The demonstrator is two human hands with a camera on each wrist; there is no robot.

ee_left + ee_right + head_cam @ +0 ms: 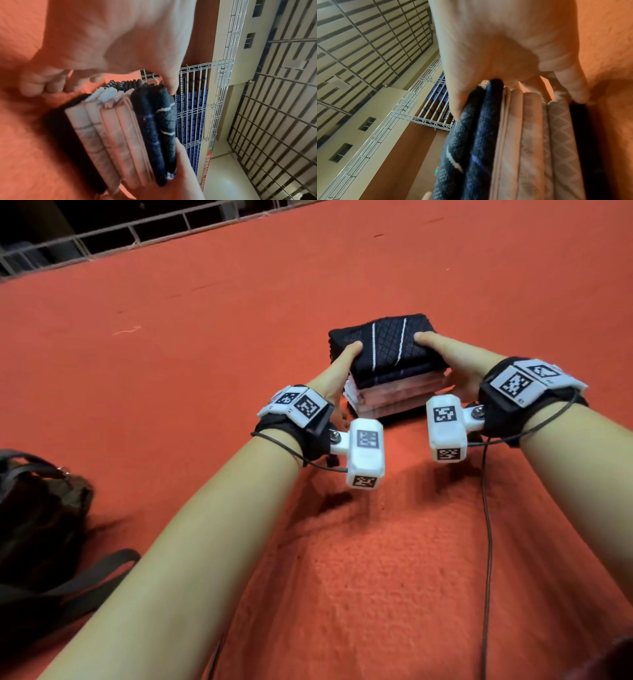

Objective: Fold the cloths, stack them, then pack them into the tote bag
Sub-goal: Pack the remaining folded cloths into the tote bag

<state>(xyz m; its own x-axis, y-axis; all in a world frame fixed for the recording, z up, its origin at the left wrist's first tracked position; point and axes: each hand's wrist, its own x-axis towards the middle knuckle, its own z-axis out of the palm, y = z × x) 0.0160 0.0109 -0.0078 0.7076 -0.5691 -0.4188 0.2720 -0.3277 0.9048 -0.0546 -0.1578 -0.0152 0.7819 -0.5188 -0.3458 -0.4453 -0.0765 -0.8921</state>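
A stack of folded cloths (390,361) sits on the orange surface ahead of me. Its top cloth is dark navy with two white stripes; pale pink and white cloths lie under it and a black one at the bottom. My left hand (337,371) grips the stack's left side, thumb on top and fingers low at its side. My right hand (452,361) grips the right side the same way. The left wrist view shows the stack (130,134) edge-on under my thumb (169,83). In the right wrist view the layers (513,142) run beneath my thumb (453,102).
A dark tote bag (37,518) with long straps lies at the near left on the orange carpet (205,320). A metal railing (102,237) runs along the far edge. A thin cable (488,525) hangs from my right wrist.
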